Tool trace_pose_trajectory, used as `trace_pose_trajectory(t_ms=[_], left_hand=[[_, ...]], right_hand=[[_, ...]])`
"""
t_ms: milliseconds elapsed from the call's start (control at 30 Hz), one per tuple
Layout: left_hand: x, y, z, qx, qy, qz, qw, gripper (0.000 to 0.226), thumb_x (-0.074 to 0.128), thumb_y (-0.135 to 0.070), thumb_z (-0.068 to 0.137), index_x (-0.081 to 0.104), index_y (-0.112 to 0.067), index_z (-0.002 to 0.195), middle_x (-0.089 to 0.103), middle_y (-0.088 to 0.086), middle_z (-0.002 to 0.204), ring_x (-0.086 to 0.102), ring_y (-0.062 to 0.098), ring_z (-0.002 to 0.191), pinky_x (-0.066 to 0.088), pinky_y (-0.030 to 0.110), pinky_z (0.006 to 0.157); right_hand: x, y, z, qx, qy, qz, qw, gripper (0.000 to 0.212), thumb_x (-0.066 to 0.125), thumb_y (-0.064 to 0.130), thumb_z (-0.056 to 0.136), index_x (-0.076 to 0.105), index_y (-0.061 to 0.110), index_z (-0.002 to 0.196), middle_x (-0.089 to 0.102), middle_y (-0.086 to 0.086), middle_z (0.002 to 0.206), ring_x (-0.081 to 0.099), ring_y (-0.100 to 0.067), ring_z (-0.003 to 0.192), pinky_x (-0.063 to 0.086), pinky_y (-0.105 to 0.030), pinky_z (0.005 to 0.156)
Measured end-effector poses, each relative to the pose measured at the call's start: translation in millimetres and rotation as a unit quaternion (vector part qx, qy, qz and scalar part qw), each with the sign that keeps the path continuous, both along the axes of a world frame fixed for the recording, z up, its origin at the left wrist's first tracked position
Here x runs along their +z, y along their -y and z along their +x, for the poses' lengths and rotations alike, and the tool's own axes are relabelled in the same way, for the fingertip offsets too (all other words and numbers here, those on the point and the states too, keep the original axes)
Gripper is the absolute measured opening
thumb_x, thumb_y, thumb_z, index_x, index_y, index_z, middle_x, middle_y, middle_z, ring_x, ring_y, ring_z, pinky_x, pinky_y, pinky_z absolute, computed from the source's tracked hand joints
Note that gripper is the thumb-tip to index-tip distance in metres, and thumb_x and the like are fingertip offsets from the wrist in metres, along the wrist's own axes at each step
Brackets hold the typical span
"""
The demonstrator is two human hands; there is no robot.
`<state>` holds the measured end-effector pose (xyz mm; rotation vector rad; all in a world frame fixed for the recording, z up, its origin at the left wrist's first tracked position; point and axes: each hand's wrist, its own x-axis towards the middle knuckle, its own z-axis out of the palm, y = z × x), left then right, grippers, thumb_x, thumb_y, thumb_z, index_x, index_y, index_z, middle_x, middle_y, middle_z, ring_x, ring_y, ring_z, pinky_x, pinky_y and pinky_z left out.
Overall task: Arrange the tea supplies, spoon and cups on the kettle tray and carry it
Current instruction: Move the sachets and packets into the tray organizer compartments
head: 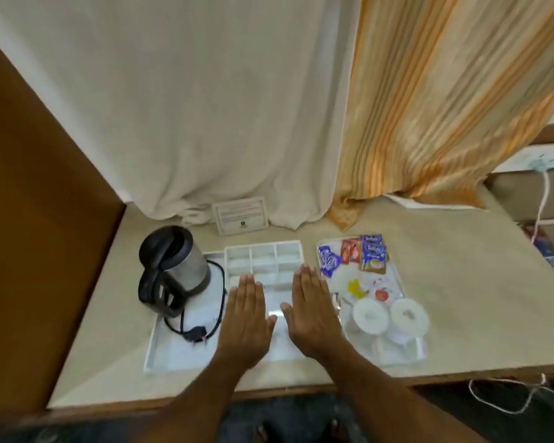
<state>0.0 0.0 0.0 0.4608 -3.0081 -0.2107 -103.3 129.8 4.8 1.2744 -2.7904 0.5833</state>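
Both hands, left (245, 318) and right (311, 310), hover flat and empty above the kettle tray (163, 350); sachets (373, 257) likely go next.

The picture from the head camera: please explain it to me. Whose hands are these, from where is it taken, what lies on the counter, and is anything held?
The single picture comes from a camera on a person's head, looking down. The left hand and right hand hover flat and open over the white kettle tray, holding nothing. On that tray stand a kettle and a compartment box. Beside it, a second tray carries tea sachets and two upturned cups.
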Motion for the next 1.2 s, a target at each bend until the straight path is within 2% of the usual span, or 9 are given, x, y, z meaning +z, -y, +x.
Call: trace_pose_trajectory(t_ms=[133,300,400,533,600,800,1000,1100,1200], left_hand=[[-29.0,-13.8,21.2,0.031,0.072,0.024,0.997,0.071,0.029,-0.042,0.096,0.033,0.011,0.143,0.028,0.034,0.151,0.029,0.047,0.141,0.025,0.059,0.115],[-37.0,-6.2,14.8,0.020,0.097,0.012,0.995,0.075,0.034,-0.038,0.095,0.009,0.006,0.150,-0.002,0.029,0.158,0.002,0.044,0.147,0.000,0.053,0.119],[-38.0,-2.7,9.1,0.014,0.098,0.026,0.995,0.077,0.034,-0.036,0.089,0.012,0.007,0.149,0.003,0.030,0.158,0.003,0.043,0.147,0.005,0.053,0.120],[-48.5,1.5,8.6,0.003,0.074,0.056,0.996,0.080,0.037,-0.032,0.084,0.013,0.007,0.150,0.004,0.030,0.159,-0.004,0.040,0.149,0.003,0.051,0.119],[-52.6,3.6,9.5,-0.001,0.072,0.060,0.996,0.081,0.039,-0.032,0.084,0.011,0.006,0.151,0.002,0.029,0.160,-0.006,0.037,0.149,0.004,0.050,0.119],[-57.9,4.8,9.6,0.001,0.071,0.065,0.995,0.082,0.039,-0.033,0.085,0.011,0.005,0.151,0.000,0.027,0.161,-0.008,0.036,0.149,0.008,0.052,0.119],[-60.6,4.9,10.1,0.021,0.083,0.072,0.994,0.085,0.037,-0.038,0.085,0.000,-0.002,0.153,-0.008,0.021,0.162,-0.014,0.032,0.149,0.005,0.050,0.121],[-59.6,3.9,10.0,0.020,0.081,0.077,0.994,0.086,0.041,-0.036,0.084,0.002,-0.001,0.153,-0.006,0.021,0.162,-0.011,0.032,0.150,0.003,0.047,0.118],[-59.5,4.0,8.5,0.026,0.091,0.080,0.992,0.087,0.038,-0.039,0.085,-0.004,-0.004,0.153,-0.012,0.019,0.161,-0.017,0.030,0.149,0.000,0.047,0.120]], right_hand=[[-35.6,-22.8,8.7,0.018,0.059,0.089,0.994,0.073,0.031,0.044,0.097,0.007,0.002,0.152,-0.008,-0.014,0.159,-0.002,-0.029,0.150,-0.009,-0.040,0.121],[-43.3,-29.5,13.0,0.032,0.091,0.112,0.989,0.074,0.027,0.045,0.097,-0.006,0.008,0.152,-0.019,-0.011,0.159,-0.016,-0.025,0.149,-0.016,-0.036,0.119],[-30.9,-25.1,17.9,0.022,0.114,0.078,0.990,0.073,0.026,0.045,0.098,-0.011,0.013,0.151,-0.023,-0.010,0.158,-0.018,-0.023,0.148,-0.012,-0.037,0.119],[2.5,-2.3,-19.0,-0.129,0.068,-0.091,0.985,0.058,0.054,0.019,0.093,0.032,0.013,0.146,0.029,-0.016,0.156,0.031,-0.032,0.141,0.034,-0.042,0.111],[22.9,7.6,-76.6,-0.169,0.059,-0.054,0.982,0.056,0.062,0.006,0.082,0.048,0.014,0.136,0.048,-0.013,0.141,0.045,-0.032,0.125,0.047,-0.042,0.097],[33.8,25.1,-196.3,0.045,0.119,0.317,0.940,0.062,0.074,0.018,0.076,0.051,0.019,0.133,0.056,-0.009,0.128,0.049,-0.028,0.119,0.048,-0.041,0.094],[23.9,37.5,-213.0,0.083,0.164,0.336,0.924,0.067,0.085,0.019,0.063,0.057,0.019,0.125,0.058,-0.005,0.121,0.056,-0.024,0.109,0.051,-0.036,0.087],[31.9,38.9,-217.1,0.079,0.174,0.348,0.918,0.042,0.082,0.017,0.069,0.068,0.011,0.108,0.068,-0.009,0.107,0.065,-0.022,0.088,0.053,-0.031,0.071],[60.5,51.5,-212.8,0.046,0.098,0.243,0.964,0.020,0.077,0.018,0.073,0.074,0.012,0.092,0.070,-0.008,0.095,0.063,-0.022,0.083,0.046,-0.028,0.065]])
